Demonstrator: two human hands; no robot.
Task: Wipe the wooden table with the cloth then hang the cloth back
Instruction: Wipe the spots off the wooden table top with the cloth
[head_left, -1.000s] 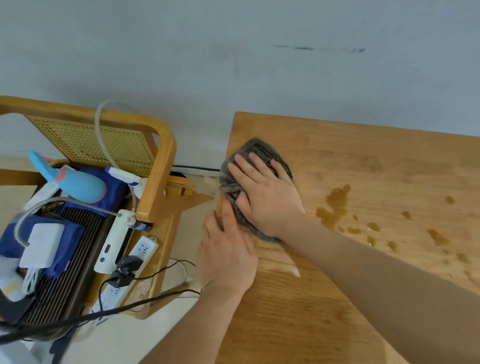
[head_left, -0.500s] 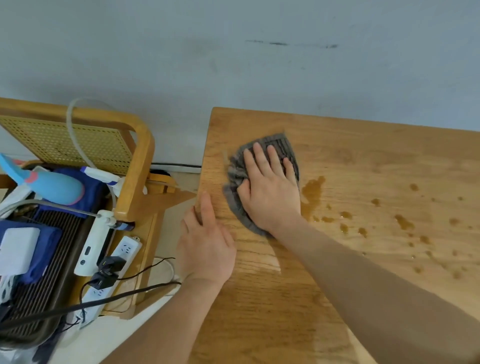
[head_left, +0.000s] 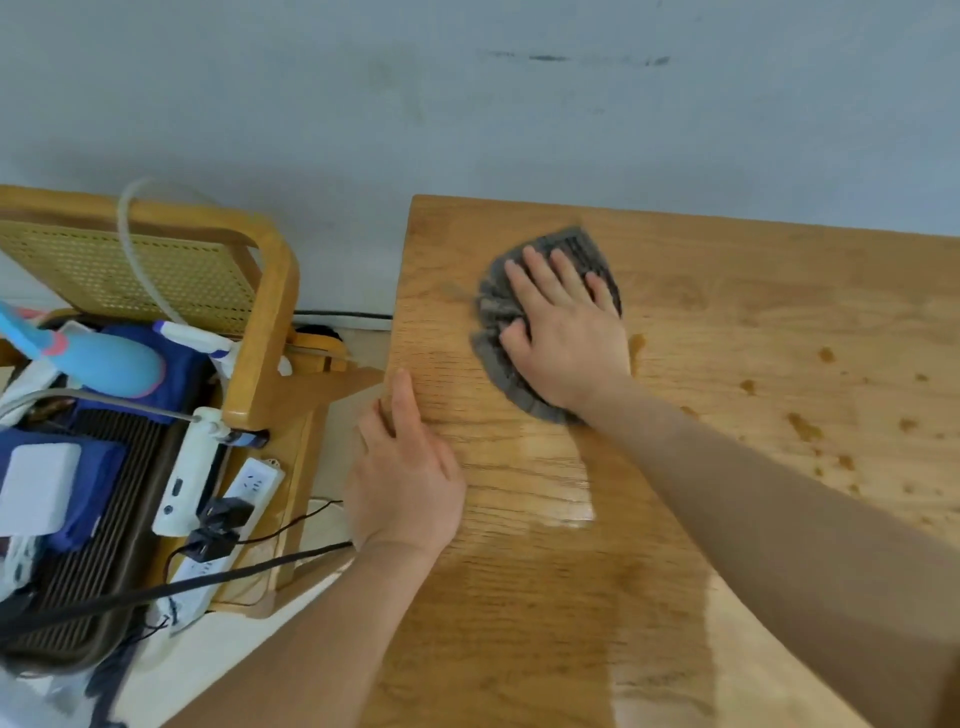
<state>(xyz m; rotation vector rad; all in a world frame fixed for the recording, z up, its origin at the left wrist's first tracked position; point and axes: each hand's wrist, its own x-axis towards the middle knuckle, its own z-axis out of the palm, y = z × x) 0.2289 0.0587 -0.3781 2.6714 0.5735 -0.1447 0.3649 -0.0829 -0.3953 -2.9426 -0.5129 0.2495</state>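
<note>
Wooden table (head_left: 737, 291), right hand (head_left: 569, 338) flat-fingered on cloth (head_left: 577, 244), left hand (head_left: 408, 483) relaxed at edge.

Wooden table (head_left: 509, 613): light honey-coloured top with clear grain, its far left corner set against the wall. A wet sheen (head_left: 561, 488) runs across the middle of the near part. Brown drops (head_left: 802, 427) are scattered over the right part, well apart from one another.

Cloth (head_left: 582, 248): grey, ribbed, bunched at its left side. It lies flat on the table's far left part, near the far edge, pressed under the right hand (head_left: 566, 343). A brown smear (head_left: 637, 344) touches its right edge.
</note>
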